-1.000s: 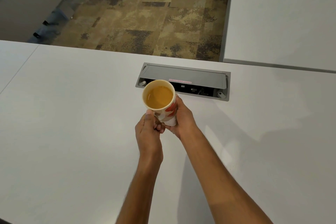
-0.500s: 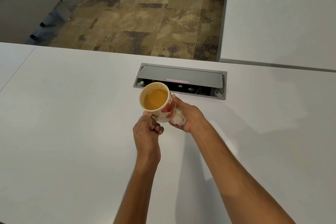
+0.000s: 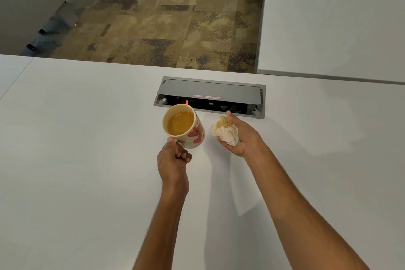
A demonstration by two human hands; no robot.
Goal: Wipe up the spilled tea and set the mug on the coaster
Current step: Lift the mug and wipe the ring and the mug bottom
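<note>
A cream mug (image 3: 192,133) with red patches, holding brown tea, hangs tilted just above the white table (image 3: 76,149). My left hand (image 3: 174,160) grips it by the handle at its near side. To the right, my right hand (image 3: 243,136) is turned palm up and holds a crumpled white tissue (image 3: 225,132) with a tea stain on top. A small gap separates the tissue from the mug. No coaster and no spill show in this view.
A grey cable box (image 3: 210,97) with its lid up is sunk into the table just beyond the mug. A second white table (image 3: 339,17) stands at the back right. Patterned carpet (image 3: 175,17) lies past the table's far edge.
My right hand has come away from the mug's underside and moved right with the tissue, turning palm up. The mug stays in my left hand.
</note>
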